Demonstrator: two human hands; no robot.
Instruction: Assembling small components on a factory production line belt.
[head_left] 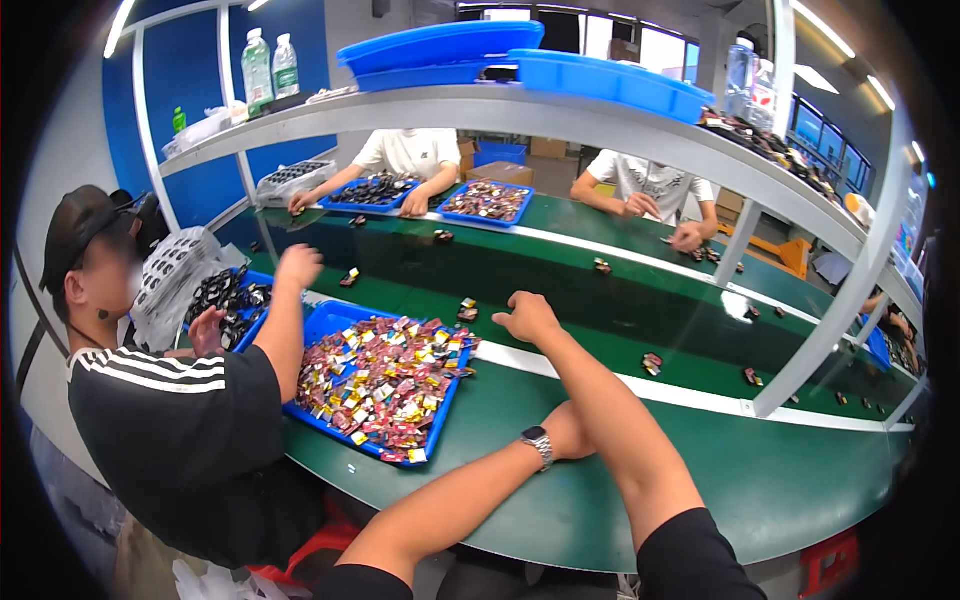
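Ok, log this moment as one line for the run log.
right hand: loose fist over green conveyor belt, beside small packet | left hand: resting on belt edge, mostly hidden | blue plastic tray: heaped with red and yellow packets

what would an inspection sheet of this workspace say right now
surface: green conveyor belt with white edge lines.
job's things: blue tray heaped with small red and yellow packets; two packets on the belt by the right hand.
clutter: loose packets scattered along the belt.
grips: right hand reaches over the belt, fingers curled, holding nothing visible; left hand rests behind the right forearm, mostly hidden, with a wristwatch.
cables: nothing seen.
surroundings: co-worker in black shirt on the left, two people opposite, shelf with blue bins and bottles.
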